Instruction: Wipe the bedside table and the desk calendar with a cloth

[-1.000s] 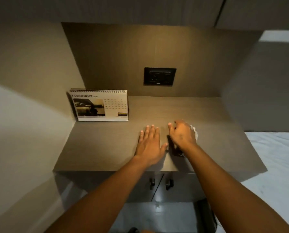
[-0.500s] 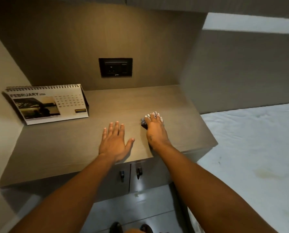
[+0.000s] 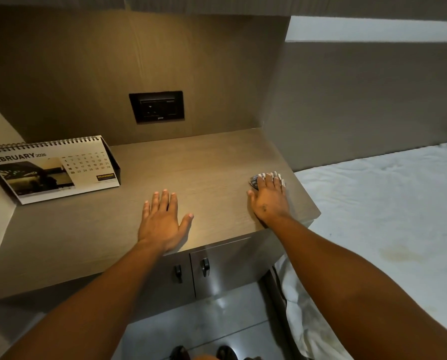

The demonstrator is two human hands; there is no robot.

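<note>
The bedside table (image 3: pixel 212 165) is a brown wood-grain top set in a wall niche. A spiral-bound desk calendar (image 3: pixel 53 168) showing February stands at its back left. My right hand (image 3: pixel 270 198) lies flat near the table's right edge, pressing a light patterned cloth (image 3: pixel 256 179) onto the top; only the cloth's edge shows past my fingertips. My left hand (image 3: pixel 162 220) rests flat on the table near the front edge, fingers spread, holding nothing.
A black wall socket (image 3: pixel 157 106) sits in the back panel. Two cupboard doors with dark handles (image 3: pixel 191 270) are below the top. A bed with a white sheet (image 3: pixel 389 216) adjoins the right side. Tiled floor (image 3: pixel 204 331) lies below.
My right hand has slid the cloth rightward across the top toward the bed-side edge. My left hand has stayed flat in about the same spot. The view has swung right.
</note>
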